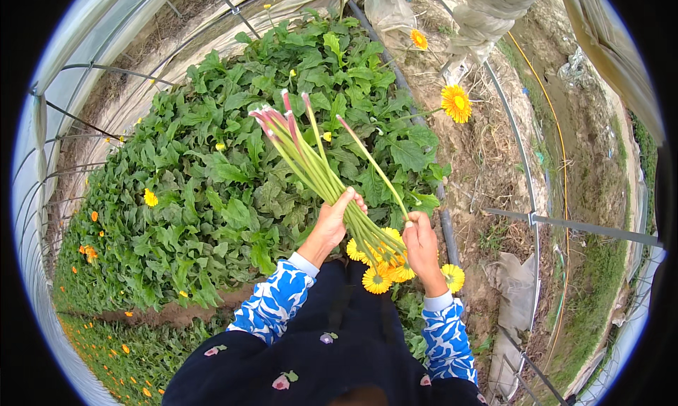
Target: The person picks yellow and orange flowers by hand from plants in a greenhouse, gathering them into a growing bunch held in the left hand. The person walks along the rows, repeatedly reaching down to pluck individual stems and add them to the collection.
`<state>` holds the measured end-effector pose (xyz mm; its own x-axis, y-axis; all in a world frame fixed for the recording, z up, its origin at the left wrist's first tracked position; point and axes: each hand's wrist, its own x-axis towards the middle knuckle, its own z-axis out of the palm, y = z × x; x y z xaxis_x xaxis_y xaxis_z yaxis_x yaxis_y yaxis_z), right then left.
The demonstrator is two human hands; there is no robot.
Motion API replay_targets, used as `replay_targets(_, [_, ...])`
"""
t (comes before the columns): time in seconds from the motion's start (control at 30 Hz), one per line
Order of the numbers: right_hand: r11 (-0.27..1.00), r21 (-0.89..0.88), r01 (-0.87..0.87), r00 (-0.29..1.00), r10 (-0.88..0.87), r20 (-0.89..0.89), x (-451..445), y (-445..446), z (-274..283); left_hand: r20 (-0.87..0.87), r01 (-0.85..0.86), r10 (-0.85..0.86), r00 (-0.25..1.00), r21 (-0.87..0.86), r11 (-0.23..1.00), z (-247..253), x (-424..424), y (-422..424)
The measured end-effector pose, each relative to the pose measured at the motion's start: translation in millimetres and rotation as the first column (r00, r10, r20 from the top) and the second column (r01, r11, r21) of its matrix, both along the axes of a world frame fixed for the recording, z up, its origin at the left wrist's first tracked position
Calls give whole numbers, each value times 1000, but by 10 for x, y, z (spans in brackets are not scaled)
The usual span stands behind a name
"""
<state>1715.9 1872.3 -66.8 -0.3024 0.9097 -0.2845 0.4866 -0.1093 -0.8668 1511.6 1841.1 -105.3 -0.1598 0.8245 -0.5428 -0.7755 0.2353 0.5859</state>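
Observation:
A bundle of cut gerbera daisies (pixel 312 165) is gripped around its green stems by my left hand (pixel 333 220). The pinkish cut ends point up and away from me, and the yellow flower heads (pixel 377 280) hang down near my legs. To the right of the bundle, my right hand (pixel 421 247) pinches one single gerbera stem (pixel 378 170). Its reddish end also points away, apart from the bundle. A yellow flower head (pixel 453 277) shows just beyond my right wrist; my hand hides where its stem runs.
A dense bed of leafy gerbera plants (pixel 212 194) spreads ahead and left. Along its right side runs a dark pipe (pixel 449 236). An orange bloom (pixel 456 103) leans over the dirt path. Metal hoops (pixel 522 141) and rolled plastic sheeting (pixel 490 16) stand at the right.

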Motion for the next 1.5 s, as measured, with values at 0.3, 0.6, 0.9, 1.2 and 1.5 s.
replay_targets(0.3, [931,330,154,982,-107,-157,-945,21,150,8,-16,16,1000,96,995,168,112,87])
replay_targets(0.6, [955,294,-33,995,60,-82,-443,705,-129,-66,-83,87,994,53,995,28,110,442])
replay_targets(0.9, [504,615,-607,794,348,499,-292,2360,-1032,-85,-460,454,887,-90,883,-302,361,513])
replay_targets(1.2, [788,-45,-614,375,342,862,-290,3595,-2185,-67,-621,621,781,-183,762,-479,834,504])
replay_targets(1.5, [845,-319,-430,520,520,678,-285,2728,-2757,-31,-583,592,805,-228,780,-732,982,530])
